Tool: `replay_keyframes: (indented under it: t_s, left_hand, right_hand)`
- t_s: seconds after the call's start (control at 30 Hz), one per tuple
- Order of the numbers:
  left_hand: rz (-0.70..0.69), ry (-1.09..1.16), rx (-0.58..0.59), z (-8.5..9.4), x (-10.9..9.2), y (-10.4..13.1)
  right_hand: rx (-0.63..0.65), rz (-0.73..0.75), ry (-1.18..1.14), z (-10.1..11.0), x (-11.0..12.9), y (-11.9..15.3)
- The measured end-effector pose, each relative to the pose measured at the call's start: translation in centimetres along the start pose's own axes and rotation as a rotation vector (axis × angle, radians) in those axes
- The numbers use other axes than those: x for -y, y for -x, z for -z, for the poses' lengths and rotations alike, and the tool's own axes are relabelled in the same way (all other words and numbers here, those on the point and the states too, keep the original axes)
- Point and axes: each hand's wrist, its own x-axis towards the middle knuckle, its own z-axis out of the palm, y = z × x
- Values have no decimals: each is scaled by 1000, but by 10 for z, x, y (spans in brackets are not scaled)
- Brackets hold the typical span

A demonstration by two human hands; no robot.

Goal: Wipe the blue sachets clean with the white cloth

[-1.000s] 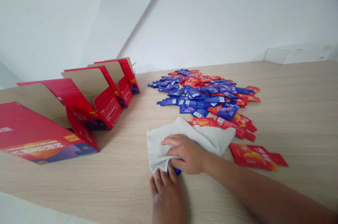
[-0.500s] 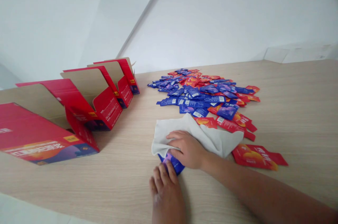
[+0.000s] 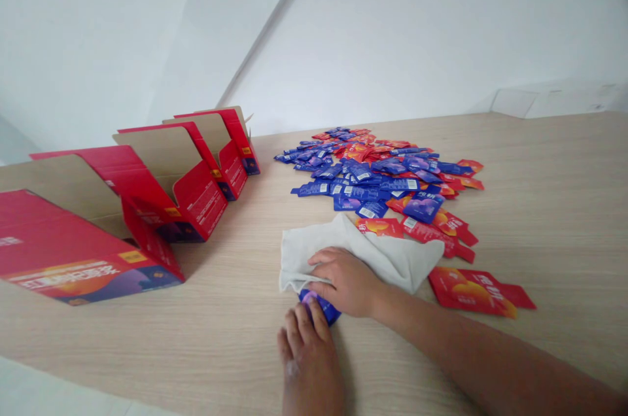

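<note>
A small blue sachet (image 3: 328, 310) with a purple print lies on the wooden table, its far part covered by a pale grey cloth (image 3: 314, 246). My left hand (image 3: 310, 344) presses its bent fingertips onto the near left edge of the sachet, holding it against the table. My right hand (image 3: 347, 282) rests on the cloth, gripping it with fingers pointing left; the thumb side is just over the sachet. What lies under the right palm is hidden. Right of the cloth is a single red sachet (image 3: 473, 290) with orange fruit on it.
Behind the cloth spreads a heap of blue and red sachets (image 3: 363, 174). On the left stand several open red cardboard boxes (image 3: 152, 269) in a row, flaps up. A white wall (image 3: 417, 30) rises behind the table (image 3: 235, 337). A pale object (image 3: 544, 101) lies at the back right.
The cloth has shifted slightly left under my right hand and covers a little more of the blue sachet's far end. My left hand has stayed in place.
</note>
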Motion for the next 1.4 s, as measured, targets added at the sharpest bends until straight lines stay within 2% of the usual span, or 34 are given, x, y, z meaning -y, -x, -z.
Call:
replay_keyframes:
  t_s: [0.2, 0.3, 0.43, 0.5, 0.77, 0.9, 1.03, 1.1, 1.17, 1.23, 1.4]
  left_hand:
    - [-2, 23, -4, -1, 1, 0]
    - [1, 49, 1, 0, 1, 0]
    - [-6, 73, 30, 2, 1, 0]
    - [-9, 65, 34, 3, 1, 0]
    - [-4, 25, 0, 2, 2, 0]
    - [-7, 19, 2, 1, 1, 1]
    - [3, 36, 11, 0, 1, 0]
    - [10, 55, 45, 1, 1, 0]
    - [8, 68, 73, 2, 1, 0]
    - [5, 61, 64, 2, 1, 0]
    - [2, 27, 10, 1, 1, 0]
  right_hand:
    - [-99, -71, 10, 4, -3, 0]
    - [-152, -23, -51, 7, 0, 3]
    - [-33, 142, -91, 6, 2, 5]
    - [18, 158, -77, 3, 1, 4]
    - [-25, -44, 38, 1, -3, -3]
    - [-68, -77, 33, 4, -3, -1]
    - [-91, 56, -50, 7, 0, 2]
    - [-25, 149, -76, 6, 1, 3]
    - [43, 179, -69, 4, 3, 3]
    - [61, 142, -44, 2, 3, 2]
    - [7, -4, 31, 0, 0, -1]
